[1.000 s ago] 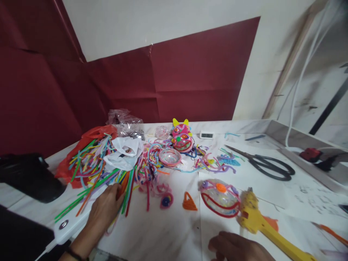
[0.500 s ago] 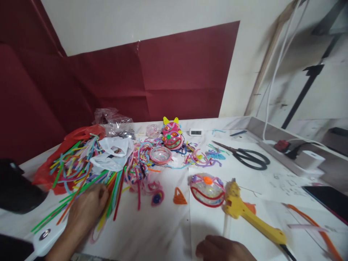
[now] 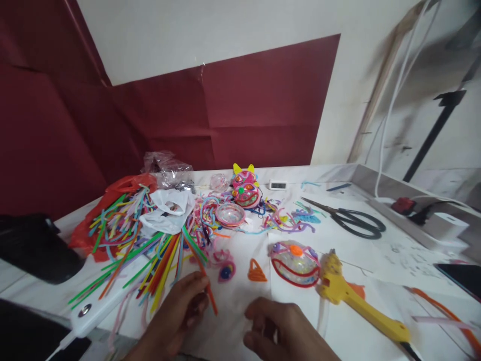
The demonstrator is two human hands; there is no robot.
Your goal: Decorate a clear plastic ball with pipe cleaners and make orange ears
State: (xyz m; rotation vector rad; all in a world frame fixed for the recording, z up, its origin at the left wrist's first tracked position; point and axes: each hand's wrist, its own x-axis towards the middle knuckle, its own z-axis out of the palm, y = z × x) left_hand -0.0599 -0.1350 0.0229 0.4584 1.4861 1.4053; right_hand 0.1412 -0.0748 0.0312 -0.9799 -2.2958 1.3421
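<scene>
My left hand (image 3: 180, 311) pinches an orange pipe cleaner (image 3: 212, 297) beside a fanned-out bundle of coloured pipe cleaners (image 3: 161, 271). Near it, over the white table, my right hand (image 3: 283, 326) has loosely bent fingers, parted, with nothing visible in them. An orange triangular coil (image 3: 257, 272) lies beyond the gap between the hands. To its right is a clear shell trimmed in red and purple with an orange piece on top (image 3: 295, 265). A pink ring with a dark blue centre (image 3: 226, 271) lies to the left of the triangle.
A yellow glue gun (image 3: 361, 303) lies at right, with black scissors (image 3: 349, 218) behind it. A finished-looking colourful mask figure (image 3: 246, 190) stands at the back. White and red bags (image 3: 169, 208) and a black container (image 3: 37, 250) are at left; a power strip (image 3: 432, 235) runs along the right edge.
My left hand has moved right from the pipe cleaner bundle and now holds an orange one. My right hand has come up and left, closer to the left hand. The view has shifted slightly left.
</scene>
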